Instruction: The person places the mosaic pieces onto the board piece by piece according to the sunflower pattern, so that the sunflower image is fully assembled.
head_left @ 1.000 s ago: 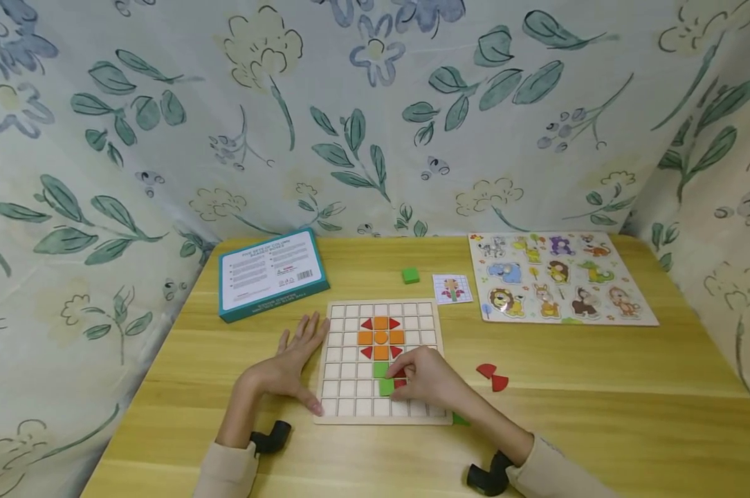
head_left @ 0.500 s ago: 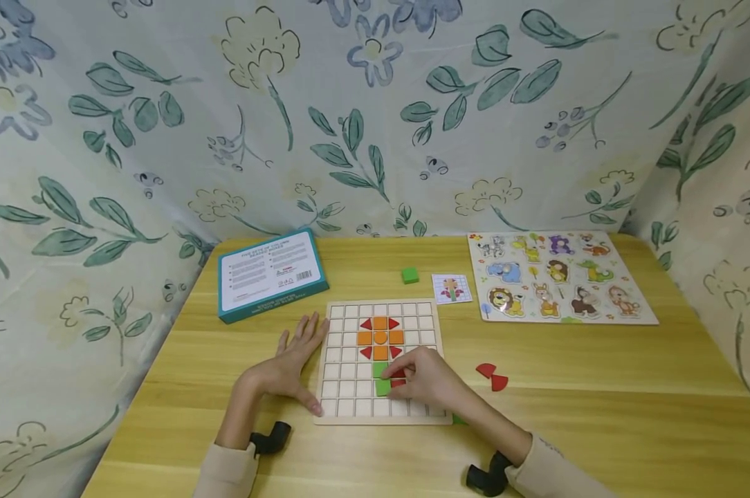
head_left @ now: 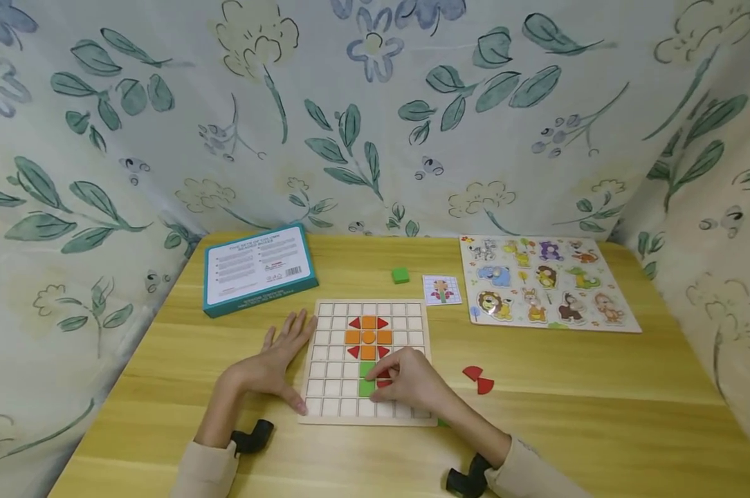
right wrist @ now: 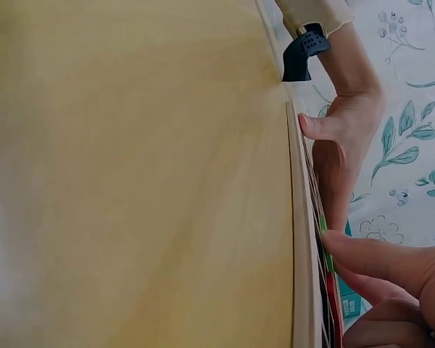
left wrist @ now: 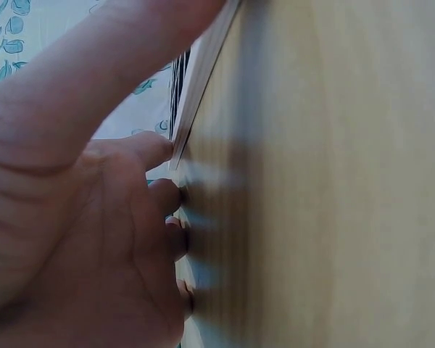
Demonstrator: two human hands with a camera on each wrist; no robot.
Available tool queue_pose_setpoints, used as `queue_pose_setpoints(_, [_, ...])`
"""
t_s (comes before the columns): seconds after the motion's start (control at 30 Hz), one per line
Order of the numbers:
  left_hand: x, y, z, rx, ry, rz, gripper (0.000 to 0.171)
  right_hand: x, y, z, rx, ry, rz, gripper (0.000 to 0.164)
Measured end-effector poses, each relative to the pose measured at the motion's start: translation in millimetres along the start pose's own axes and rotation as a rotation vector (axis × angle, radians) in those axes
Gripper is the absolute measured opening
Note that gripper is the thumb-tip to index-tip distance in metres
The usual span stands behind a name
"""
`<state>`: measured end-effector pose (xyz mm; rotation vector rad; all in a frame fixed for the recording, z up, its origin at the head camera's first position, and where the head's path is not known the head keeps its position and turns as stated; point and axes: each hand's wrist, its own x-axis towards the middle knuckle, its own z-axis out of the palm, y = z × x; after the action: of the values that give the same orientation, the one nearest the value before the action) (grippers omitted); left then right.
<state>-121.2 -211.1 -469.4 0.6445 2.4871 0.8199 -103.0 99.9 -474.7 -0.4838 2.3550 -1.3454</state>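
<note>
In the head view a wooden grid board (head_left: 325,420) lies on the table, bearing orange squares, an orange disc and red triangles. Below them sit two green pieces in one column. My right hand (head_left: 409,380) has thumb and index finger at the lower green square tile (head_left: 366,389), pinching its edges; the tile lies level with its cell. Red pieces (head_left: 384,383) beside it are partly covered by that hand. My left hand (head_left: 266,366) spreads along the board's left edge, thumb at the near corner, fingertips on the table and frame. In the left wrist view its fingers (left wrist: 158,148) touch the board's side.
Two red fan-shaped pieces (head_left: 479,380) lie right of the board. Behind it are a green block (head_left: 400,276) and a pattern card (head_left: 441,290). An animal puzzle (head_left: 546,283) lies back right, a teal box (head_left: 259,270) back left. Something green (head_left: 442,422) peeks out at the near right corner.
The lower green tile has shifted slightly left and now lines up with the one above it, my right fingers still at it. My left hand keeps its place; the camera view has shifted slightly.
</note>
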Motion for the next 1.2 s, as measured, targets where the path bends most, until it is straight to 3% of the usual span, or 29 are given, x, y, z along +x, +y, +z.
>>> queue_pose_setpoints(0.23, [3.2,-2.4,-22.1,0.071,-0.009,-0.041,0.155,9.9,-5.6,-8.8,0.055,-0.002,-0.044,0.019])
queue_pose_setpoints(0.4, [4.5,-3.2,-29.2,0.081,-0.034,-0.049,0.154,0.0,0.1,-31.6,0.082,0.013,-0.002,0.021])
queue_pose_setpoints(0.73, [1.0,-2.5,-20.7,0.077,-0.033,-0.051,0.154,-43.1,39.5,-77.2,0.048,0.056,0.100,0.025])
queue_pose_setpoints(0.9, [1.2,-0.7,-13.9,0.065,-0.022,-0.036,0.155,-56.3,48.4,-88.5,0.079,-0.008,0.139,0.031])
queue_pose_setpoints(1.2, [1.8,2.9,-1.5,0.047,-0.019,-0.049,0.156,-64.5,53.6,-90.0,0.045,-0.121,0.117,0.030])
